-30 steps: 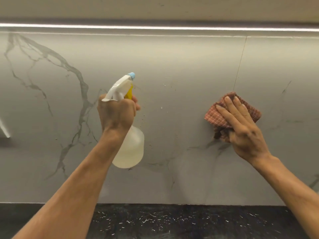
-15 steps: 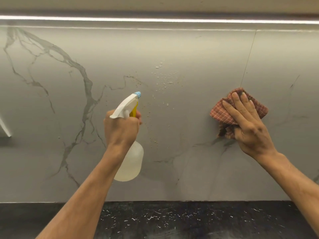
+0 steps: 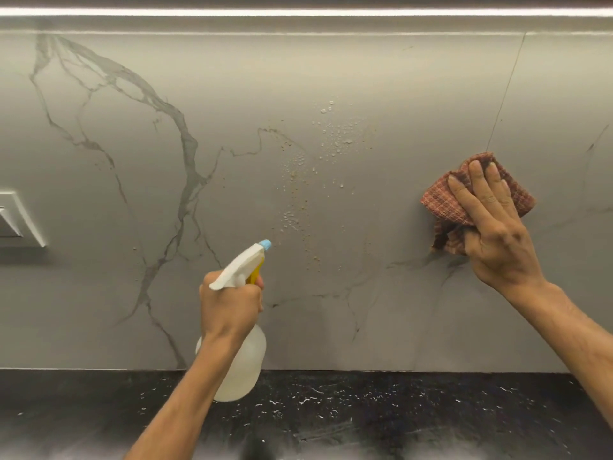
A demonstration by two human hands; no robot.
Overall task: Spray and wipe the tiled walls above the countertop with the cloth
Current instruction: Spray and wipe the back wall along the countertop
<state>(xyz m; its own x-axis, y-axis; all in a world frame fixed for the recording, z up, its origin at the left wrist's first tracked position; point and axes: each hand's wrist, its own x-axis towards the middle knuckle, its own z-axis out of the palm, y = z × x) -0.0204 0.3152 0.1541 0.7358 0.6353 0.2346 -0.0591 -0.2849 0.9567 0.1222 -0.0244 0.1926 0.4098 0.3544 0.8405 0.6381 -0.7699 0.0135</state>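
Observation:
My left hand (image 3: 229, 307) grips the neck of a clear spray bottle (image 3: 245, 363) with a white head, yellow trigger and blue nozzle aimed up at the grey marble-veined wall tile (image 3: 232, 94). Spray droplets (image 3: 331, 134) cling to the tile above the nozzle, in the middle of the wall. At the right my right hand (image 3: 491, 227) presses a crumpled red checked cloth (image 3: 444, 204) flat against the wall, fingers straight and thumb tucked under the cloth's lower fold. The cloth sits just below a thin vertical tile joint (image 3: 507, 91).
A black speckled countertop (image 3: 398, 413) runs along the bottom, meeting the wall. A white switch plate (image 3: 16, 220) sticks out of the wall at the far left. A bright light strip (image 3: 298, 11) runs along the top under the cabinet.
The left hand and bottle have dropped lower on the wall, and fresh droplets now show on the tile where the bottle was. The right hand keeps the cloth pressed in about the same spot.

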